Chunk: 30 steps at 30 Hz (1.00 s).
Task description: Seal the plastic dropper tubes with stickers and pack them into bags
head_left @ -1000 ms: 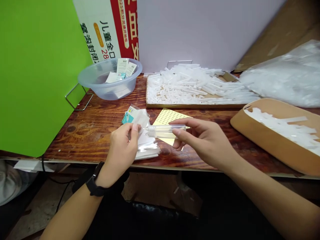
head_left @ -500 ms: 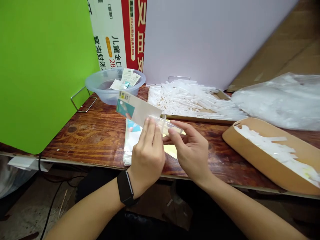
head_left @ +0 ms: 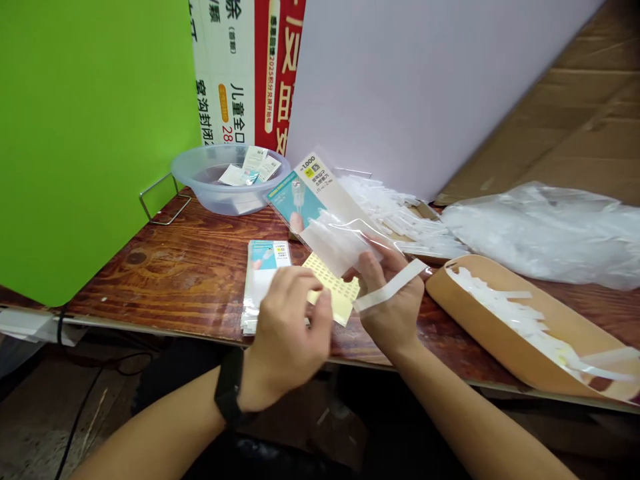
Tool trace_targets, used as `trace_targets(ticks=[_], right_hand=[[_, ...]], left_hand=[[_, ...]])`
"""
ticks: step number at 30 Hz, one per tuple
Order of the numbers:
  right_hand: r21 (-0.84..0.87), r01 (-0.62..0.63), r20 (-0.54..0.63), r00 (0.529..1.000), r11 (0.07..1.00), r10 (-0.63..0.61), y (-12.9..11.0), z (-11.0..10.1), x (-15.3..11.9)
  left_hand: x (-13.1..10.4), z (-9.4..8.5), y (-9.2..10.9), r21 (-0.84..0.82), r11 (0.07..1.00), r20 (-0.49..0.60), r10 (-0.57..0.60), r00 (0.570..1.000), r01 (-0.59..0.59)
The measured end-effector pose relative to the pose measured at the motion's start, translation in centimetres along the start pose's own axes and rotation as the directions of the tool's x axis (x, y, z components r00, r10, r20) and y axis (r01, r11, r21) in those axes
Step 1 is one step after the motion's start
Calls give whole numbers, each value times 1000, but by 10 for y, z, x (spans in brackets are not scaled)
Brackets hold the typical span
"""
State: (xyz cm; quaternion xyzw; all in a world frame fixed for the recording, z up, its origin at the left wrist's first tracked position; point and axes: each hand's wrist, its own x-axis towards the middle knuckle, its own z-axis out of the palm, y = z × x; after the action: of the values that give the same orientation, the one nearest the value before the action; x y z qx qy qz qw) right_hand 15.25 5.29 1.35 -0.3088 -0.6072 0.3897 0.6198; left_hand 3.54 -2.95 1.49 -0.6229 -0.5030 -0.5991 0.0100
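L hand (head_left: 287, 330) blurred, fingers curled, can't tell if grip's open/shut. R hand (head_left: 393, 323) grip clamped on clear packet (head_left: 335, 207) w/ printed card, up over desk (head_left: 170, 287); white strip (head_left: 390, 287) across hand. Packet stack (head_left: 256, 287) on desk, basin (head_left: 220, 193) w/ packets beyond.

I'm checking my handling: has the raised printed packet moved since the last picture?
Yes. Against the blue tub, the printed packet has moved right, and the right hand now holds it.

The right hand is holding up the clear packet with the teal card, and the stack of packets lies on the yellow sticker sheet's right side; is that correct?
Not quite: the head view shows the stack to the sheet's left.
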Motion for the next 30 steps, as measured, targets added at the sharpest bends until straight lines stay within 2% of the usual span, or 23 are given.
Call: trace_targets(ticks=[1, 2, 3, 4, 6, 7, 8, 10, 12, 15, 18, 20, 22, 26, 28, 30], right_hand=[[85, -45, 33, 999, 995, 43, -2, 0, 0], [155, -93, 88, 993, 983, 80, -3, 1, -1], [196, -144, 153, 982, 970, 115, -5, 2, -4], [207, -194, 218, 965, 959, 148, -6, 4, -7], [168, -271, 323, 923, 948, 207, -9, 8, -16], [129, -285, 356, 907, 950, 224, -10, 11, -20], [89, -272, 374, 901, 958, 221, -10, 12, -24], [28, -168, 392, 909, 985, 144, -10, 13, -29], [-20, -6, 395, 919, 1000, 14, -7, 12, -33], [-125, 227, 344, 923, 966, -173, -2, 10, -33], [-264, 434, 253, 893, 862, -372, 2, 11, -31], [-354, 505, 201, 863, 787, -463, 4, 13, -29], [-402, 502, 156, 862, 766, -483, 6, 15, -29], [-336, 432, 30, 893, 837, -449, 10, 21, -31], [-313, 418, -25, 894, 853, -448, 13, 22, -30], [-311, 435, -31, 884, 845, -467, 15, 22, -27]], left_hand=[[5, -3, -2, -116, 979, 7, -165, 986, 165], [10, -5, -5, -271, 911, 51, -310, 949, 312], [15, -6, -7, -442, 791, 118, -416, 902, 423], [19, -5, -9, -598, 638, 176, -486, 856, 485], [25, -3, -11, -802, 368, 199, -578, 792, 470], [27, -1, -12, -852, 292, 171, -629, 758, 435], [28, -1, -14, -880, 248, 140, -679, 721, 405], [31, -2, -17, -907, 200, 107, -743, 661, 371], [32, -5, -19, -915, 160, 122, -766, 631, 371], [33, -8, -21, -917, 138, 147, -754, 641, 374], [30, -5, -17, -915, 143, 180, -691, 700, 376], [26, -1, -12, -912, 152, 203, -641, 740, 382], [21, 5, -7, -905, 158, 228, -603, 765, 395], [14, 14, -2, -895, 179, 256, -545, 798, 409], [13, 17, -2, -884, 209, 258, -526, 810, 417], [12, 18, -3, -865, 250, 257, -524, 812, 435]])
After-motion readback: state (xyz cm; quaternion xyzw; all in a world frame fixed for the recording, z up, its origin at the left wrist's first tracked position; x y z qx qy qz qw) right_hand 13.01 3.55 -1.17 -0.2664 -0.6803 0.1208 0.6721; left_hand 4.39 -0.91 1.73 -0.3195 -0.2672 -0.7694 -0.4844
